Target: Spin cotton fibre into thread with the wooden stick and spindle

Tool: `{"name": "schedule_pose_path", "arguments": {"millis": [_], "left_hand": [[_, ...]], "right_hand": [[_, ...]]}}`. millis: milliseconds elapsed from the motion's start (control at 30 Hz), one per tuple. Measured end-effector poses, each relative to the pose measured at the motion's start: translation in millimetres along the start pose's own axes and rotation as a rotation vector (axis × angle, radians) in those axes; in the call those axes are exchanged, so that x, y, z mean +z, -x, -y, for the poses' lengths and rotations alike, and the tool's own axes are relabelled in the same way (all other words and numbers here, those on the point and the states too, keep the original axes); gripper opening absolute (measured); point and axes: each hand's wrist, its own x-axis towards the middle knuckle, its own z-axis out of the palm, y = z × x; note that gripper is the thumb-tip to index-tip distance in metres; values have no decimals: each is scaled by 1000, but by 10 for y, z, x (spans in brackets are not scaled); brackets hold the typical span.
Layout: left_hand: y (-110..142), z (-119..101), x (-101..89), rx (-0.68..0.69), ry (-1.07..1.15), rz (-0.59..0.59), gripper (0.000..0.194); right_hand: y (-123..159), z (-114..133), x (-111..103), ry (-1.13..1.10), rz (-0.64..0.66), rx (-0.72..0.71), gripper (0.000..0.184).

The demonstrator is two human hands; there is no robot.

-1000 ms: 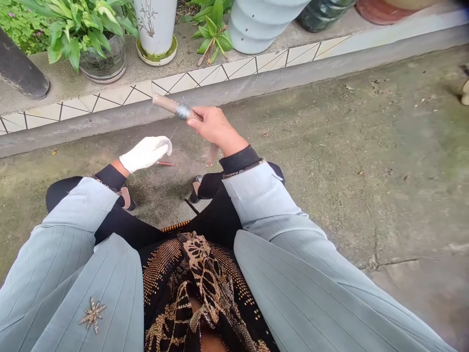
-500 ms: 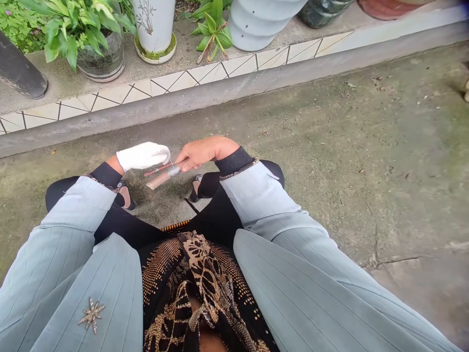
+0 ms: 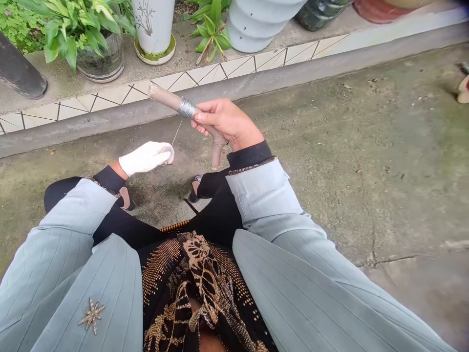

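My bare right hand (image 3: pixel 229 120) is closed around a forked wooden stick (image 3: pixel 164 98), its thumb laid along the wood near the fork. One short branch points down below the fingers, and the longer end slants to the upper left. Silvery wire (image 3: pixel 187 107) is wound in a tight band round the stick, just beyond my thumb. From that band a thin strand runs taut down to my left hand (image 3: pixel 148 157), which wears a white glove. Its fingers are curled and pinched on the strand, apart from the stick.
Ahead runs a tiled ledge (image 3: pixel 214 73) with a plant in a glass pot (image 3: pixel 100 63), a white planter (image 3: pixel 154 29) on a saucer and a ribbed pale pot (image 3: pixel 256 24). A dark pipe (image 3: pixel 22 71) stands at the left. Beneath my hands is concrete ground (image 3: pixel 311 146).
The stick swung down toward me, its long end dropping below the gloved hand, then rose back toward the ledge. My right hand turned with it; the left stayed nearly in place.
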Motion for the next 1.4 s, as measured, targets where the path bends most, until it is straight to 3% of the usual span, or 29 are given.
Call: {"name": "schedule_pose_path", "arguments": {"millis": [300,500,633,767,867,933,1000,1100,1200,1400], "left_hand": [[13,51,48,25,-87,52,42],[14,109,22,-3,-196,118,34],[18,103,-103,-76,-339,120,30],[26,29,-207,-66,-300,176,31],[25,27,-214,-51,-148,167,35],[17,84,-183,-67,-21,87,41],[5,163,-129,-87,124,-26,48],[-4,218,-30,-103,254,-85,52],[3,131,46,-85,178,-64,51],[10,-80,75,8,-46,-39,48]], "right_hand": [[-65,66,160,445,-7,183,31],[-115,26,279,828,58,188,20],[-137,-7,371,942,377,309,16],[-113,0,401,720,754,376,16],[-53,33,302,458,854,301,31],[5,61,185,250,760,200,48],[62,88,70,63,563,68,62],[107,107,-28,-119,217,-95,55],[71,74,-19,-183,-49,-105,43],[-97,-29,95,93,-155,62,39]]}}
